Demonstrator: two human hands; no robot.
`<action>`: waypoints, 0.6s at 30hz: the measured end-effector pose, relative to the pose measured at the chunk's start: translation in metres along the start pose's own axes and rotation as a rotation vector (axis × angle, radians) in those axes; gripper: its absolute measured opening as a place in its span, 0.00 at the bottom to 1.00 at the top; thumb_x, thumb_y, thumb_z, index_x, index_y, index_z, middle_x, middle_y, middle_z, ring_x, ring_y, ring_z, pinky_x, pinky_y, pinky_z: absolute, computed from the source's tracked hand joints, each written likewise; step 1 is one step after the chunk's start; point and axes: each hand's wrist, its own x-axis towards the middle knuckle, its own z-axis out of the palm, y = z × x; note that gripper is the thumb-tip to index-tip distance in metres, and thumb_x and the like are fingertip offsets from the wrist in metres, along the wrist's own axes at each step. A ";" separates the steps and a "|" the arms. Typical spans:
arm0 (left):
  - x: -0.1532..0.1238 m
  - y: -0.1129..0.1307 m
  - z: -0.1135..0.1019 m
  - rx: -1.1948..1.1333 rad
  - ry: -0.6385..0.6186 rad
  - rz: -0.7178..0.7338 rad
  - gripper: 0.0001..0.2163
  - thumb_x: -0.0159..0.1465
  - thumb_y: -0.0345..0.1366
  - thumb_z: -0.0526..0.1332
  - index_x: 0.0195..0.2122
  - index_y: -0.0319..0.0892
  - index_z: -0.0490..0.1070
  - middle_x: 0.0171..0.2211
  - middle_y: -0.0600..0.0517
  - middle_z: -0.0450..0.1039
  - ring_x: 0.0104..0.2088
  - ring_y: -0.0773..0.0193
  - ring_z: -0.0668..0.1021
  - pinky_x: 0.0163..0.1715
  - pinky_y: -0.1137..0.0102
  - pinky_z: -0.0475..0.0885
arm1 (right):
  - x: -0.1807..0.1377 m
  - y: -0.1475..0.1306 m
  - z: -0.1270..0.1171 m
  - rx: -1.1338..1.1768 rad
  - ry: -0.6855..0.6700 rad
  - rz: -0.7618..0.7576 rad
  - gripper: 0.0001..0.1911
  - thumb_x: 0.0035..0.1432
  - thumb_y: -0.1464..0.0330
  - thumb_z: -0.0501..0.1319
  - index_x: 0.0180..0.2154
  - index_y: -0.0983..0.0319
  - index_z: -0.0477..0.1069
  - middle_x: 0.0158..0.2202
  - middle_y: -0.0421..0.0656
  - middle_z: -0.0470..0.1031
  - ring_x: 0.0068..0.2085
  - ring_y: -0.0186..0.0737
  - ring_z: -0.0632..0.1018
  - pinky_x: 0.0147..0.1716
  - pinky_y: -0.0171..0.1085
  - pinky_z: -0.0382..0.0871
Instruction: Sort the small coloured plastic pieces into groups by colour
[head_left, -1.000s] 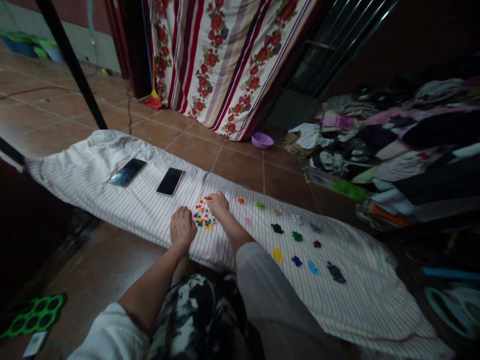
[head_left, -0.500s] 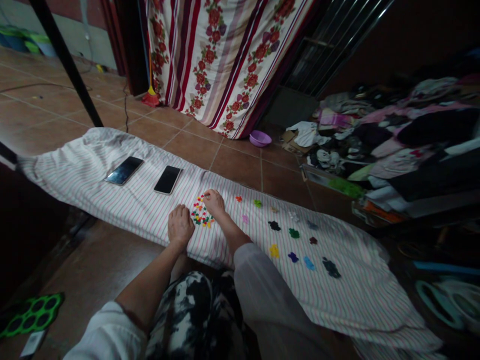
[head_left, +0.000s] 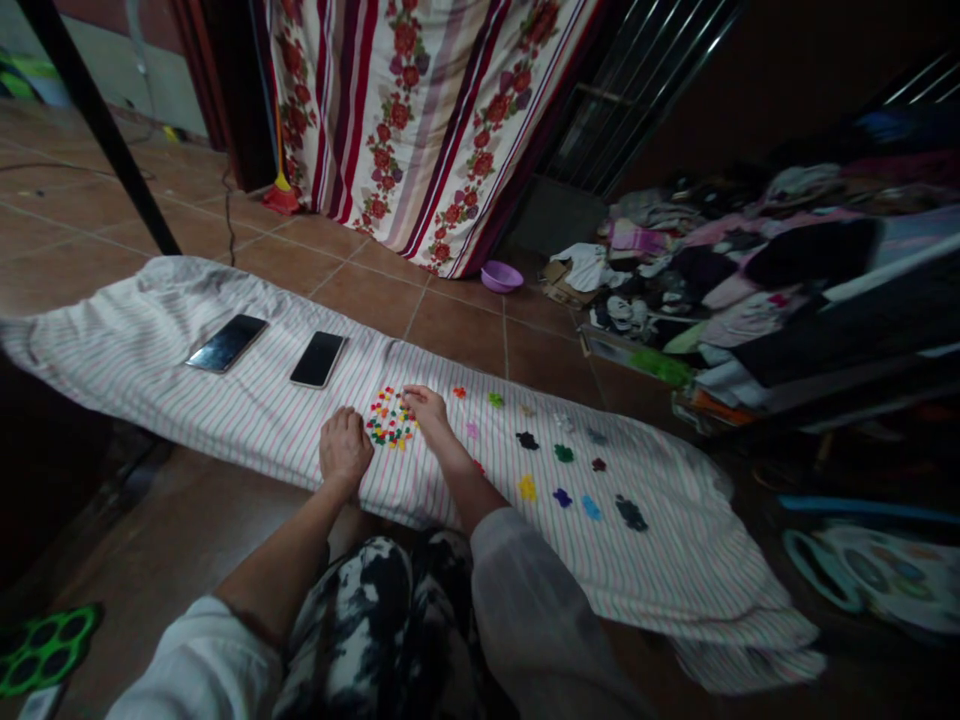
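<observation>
A striped white cloth point(head_left: 150, 400) lies across the tiled floor. On it sits a mixed pile of small coloured beads point(head_left: 388, 420). My left hand point(head_left: 344, 447) rests on the cloth just left of the pile, fingers curled under. My right hand point(head_left: 425, 407) lies at the pile's right edge, fingertips bent down into the beads; what they pinch is too small to see. To the right lie several small single-colour heaps: black point(head_left: 528, 440), green point(head_left: 563, 453), yellow point(head_left: 527, 488), blue point(head_left: 591, 507), dark point(head_left: 631, 513).
Two phones point(head_left: 226, 343) point(head_left: 318, 359) lie on the cloth at left. A flowered curtain point(head_left: 420, 110) hangs behind, with a purple bowl point(head_left: 502, 276) on the floor. Heaped clothes point(head_left: 750, 280) fill the right. A black pole point(head_left: 97, 120) slants at left; a green tray point(head_left: 41, 650) lies bottom left.
The view has swung slightly right and down. My right hand has shifted a little along the pile's right edge; my left hand stays beside the beads.
</observation>
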 end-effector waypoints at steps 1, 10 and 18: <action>0.000 0.000 0.000 0.001 0.005 0.001 0.11 0.59 0.29 0.52 0.41 0.40 0.70 0.49 0.40 0.71 0.50 0.50 0.71 0.49 0.57 0.64 | -0.002 0.000 -0.003 0.044 0.008 0.024 0.09 0.47 0.71 0.61 0.34 0.61 0.74 0.29 0.39 0.77 0.27 0.32 0.75 0.26 0.30 0.67; -0.001 -0.001 0.000 -0.016 0.005 0.002 0.12 0.60 0.31 0.51 0.43 0.39 0.69 0.49 0.39 0.70 0.51 0.50 0.71 0.49 0.56 0.63 | -0.019 0.001 -0.034 0.162 0.032 0.053 0.09 0.47 0.65 0.65 0.32 0.62 0.74 0.26 0.40 0.76 0.24 0.30 0.73 0.23 0.29 0.63; -0.001 -0.001 -0.001 0.013 -0.010 0.006 0.11 0.59 0.31 0.52 0.41 0.39 0.69 0.48 0.39 0.71 0.50 0.50 0.70 0.48 0.57 0.63 | -0.037 0.009 -0.067 0.149 0.114 0.045 0.13 0.48 0.61 0.63 0.34 0.63 0.74 0.26 0.40 0.75 0.25 0.30 0.72 0.25 0.30 0.63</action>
